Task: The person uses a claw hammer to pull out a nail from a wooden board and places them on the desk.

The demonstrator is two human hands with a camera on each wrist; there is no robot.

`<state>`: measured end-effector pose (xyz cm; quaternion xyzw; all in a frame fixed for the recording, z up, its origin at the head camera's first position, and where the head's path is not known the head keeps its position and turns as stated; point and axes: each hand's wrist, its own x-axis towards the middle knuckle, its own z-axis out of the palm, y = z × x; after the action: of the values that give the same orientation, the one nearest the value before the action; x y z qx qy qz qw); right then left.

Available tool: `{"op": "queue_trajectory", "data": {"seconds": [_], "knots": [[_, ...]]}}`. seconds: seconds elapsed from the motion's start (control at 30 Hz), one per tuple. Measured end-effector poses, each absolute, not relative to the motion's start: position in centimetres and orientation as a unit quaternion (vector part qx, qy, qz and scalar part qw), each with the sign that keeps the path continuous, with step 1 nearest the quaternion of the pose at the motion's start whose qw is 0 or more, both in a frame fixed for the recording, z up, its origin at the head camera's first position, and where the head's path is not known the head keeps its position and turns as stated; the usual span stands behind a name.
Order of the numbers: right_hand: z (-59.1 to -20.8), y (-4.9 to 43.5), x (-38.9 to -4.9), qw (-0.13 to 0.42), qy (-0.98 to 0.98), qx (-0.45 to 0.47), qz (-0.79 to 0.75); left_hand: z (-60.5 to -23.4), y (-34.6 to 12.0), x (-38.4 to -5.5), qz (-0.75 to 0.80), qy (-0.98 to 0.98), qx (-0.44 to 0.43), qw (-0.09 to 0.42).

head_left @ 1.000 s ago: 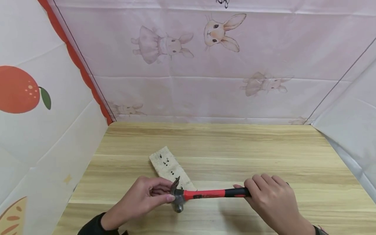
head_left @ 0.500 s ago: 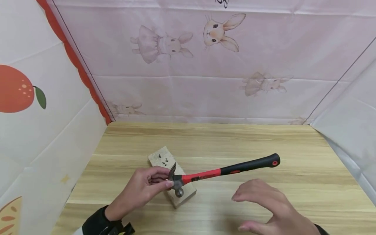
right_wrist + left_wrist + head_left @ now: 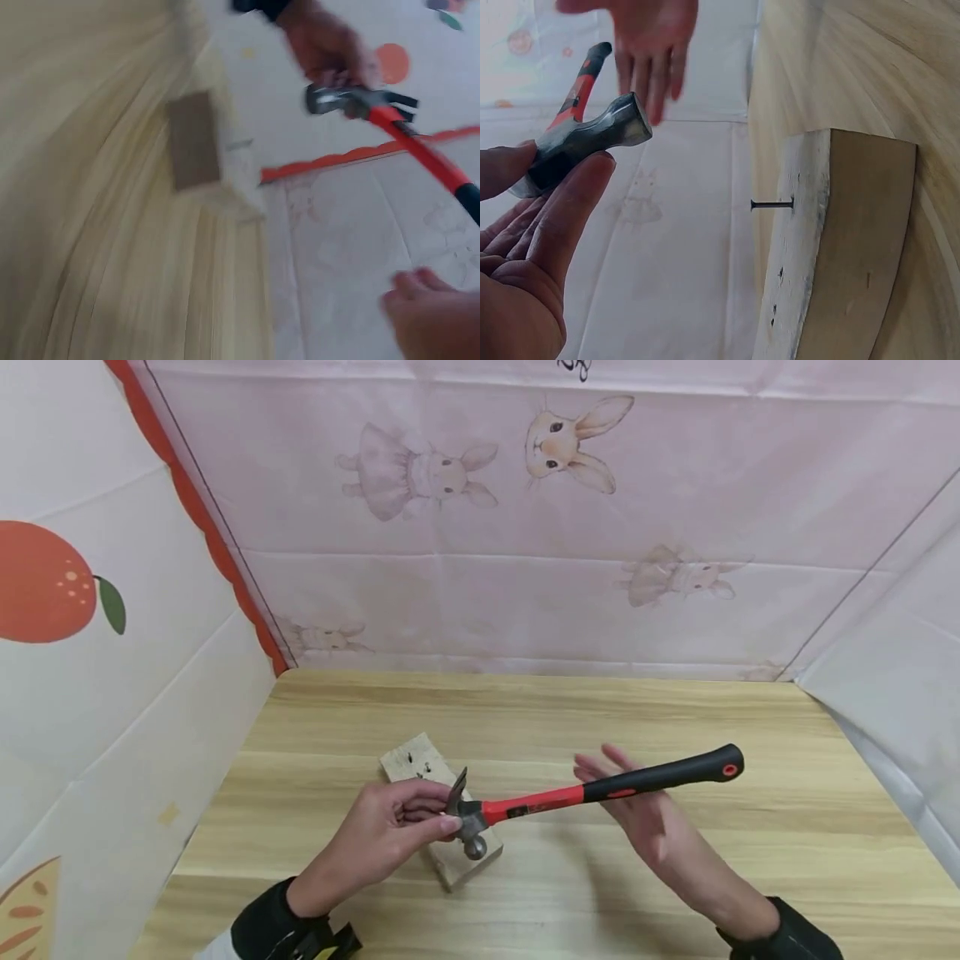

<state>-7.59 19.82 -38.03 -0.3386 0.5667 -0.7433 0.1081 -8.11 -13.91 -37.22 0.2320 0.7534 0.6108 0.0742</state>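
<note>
A claw hammer with a red and black handle hangs above the table, its handle pointing right and slightly up. My left hand pinches its metal head between thumb and fingers. Beyond the handle, my right hand is spread with fingers extended, partly covered by the grip; whether it touches cannot be told. Under the hammer head lies a wooden block with several dark holes. In the left wrist view, a nail stands out of the block's pale face, apart from the hammer.
The wood-grain table meets a pink rabbit-print cloth at the back. White cloth walls border both sides, the left one with an orange print.
My right hand has released the hammer's handle, opened, and moved up behind it. My left hand keeps its pinch on the head, while the handle has swung upward. The block stays put.
</note>
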Motion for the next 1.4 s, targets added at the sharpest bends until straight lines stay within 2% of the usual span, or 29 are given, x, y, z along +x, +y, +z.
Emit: {"op": "queue_trajectory", "data": {"seconds": [0.2,0.37,0.57,0.97,1.1,1.17,1.27,1.33,1.4], "knots": [[-37.5,19.6,-8.2,0.067,0.342,-0.320,-0.881,-37.5,-13.3,-8.2,0.622,0.737,0.250,0.082],[-36.8,19.0,-7.8,0.085,0.240,-0.297,-0.921,-37.8,-12.6,-8.4,0.623,0.731,0.264,0.089],[-35.6,18.6,-8.0,0.084,0.219,-0.299,-0.925,-37.0,-11.6,-8.2,0.610,0.737,0.275,0.093],[-33.2,17.8,-7.9,0.053,0.181,-0.316,-0.930,-36.8,-10.2,-8.4,0.594,0.737,0.280,0.158],[-32.4,17.6,-7.8,0.053,0.180,-0.335,-0.924,-36.5,-10.3,-8.7,0.576,0.734,0.315,0.175],[-32.0,17.4,-7.8,0.046,0.187,-0.353,-0.916,-36.4,-10.8,-9.2,0.551,0.742,0.349,0.156],[-31.5,17.2,-7.9,0.023,0.218,-0.380,-0.899,-36.2,-12.4,-10.2,0.483,0.781,0.385,0.090],[-31.3,17.0,-8.1,0.006,0.251,-0.396,-0.883,-36.1,-13.7,-10.9,0.416,0.820,0.390,0.038],[-31.2,16.6,-8.3,-0.009,0.290,-0.401,-0.869,-36.0,-14.9,-11.5,0.356,0.854,0.379,0.012]]}}
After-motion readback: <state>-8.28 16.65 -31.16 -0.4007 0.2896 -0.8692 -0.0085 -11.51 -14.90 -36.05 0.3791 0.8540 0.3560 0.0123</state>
